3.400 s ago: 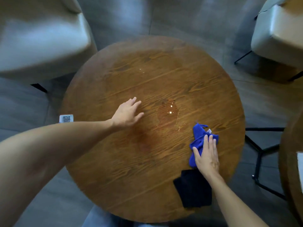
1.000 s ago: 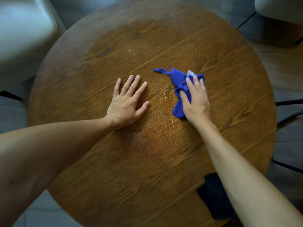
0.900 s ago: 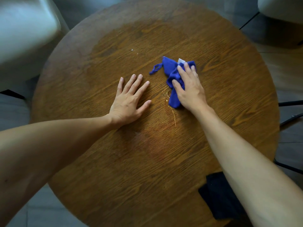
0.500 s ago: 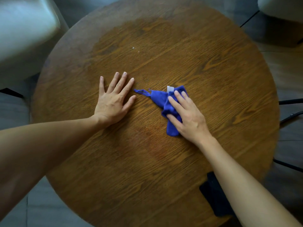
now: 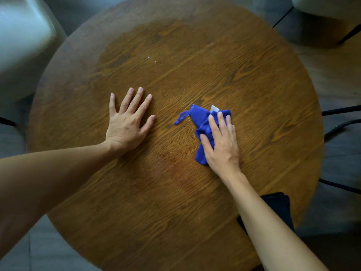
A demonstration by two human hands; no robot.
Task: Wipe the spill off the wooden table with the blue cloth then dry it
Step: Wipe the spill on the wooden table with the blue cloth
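A round wooden table fills the view. My right hand presses flat on a crumpled blue cloth near the table's middle; a white label and a thin loop stick out of the cloth on its far and left sides. My left hand lies flat on the wood to the left, fingers spread, holding nothing. No puddle shows on the wood near the cloth; two tiny bright specks sit farther back.
A black cloth lies at the table's near right edge, partly under my right forearm. Pale upholstered chairs stand at the far left and far right. Black metal chair legs show to the right of the table.
My right hand has slid the blue cloth toward me and then to the right across the spot where the droplets lay. The droplets no longer show. My left hand moved slightly left.
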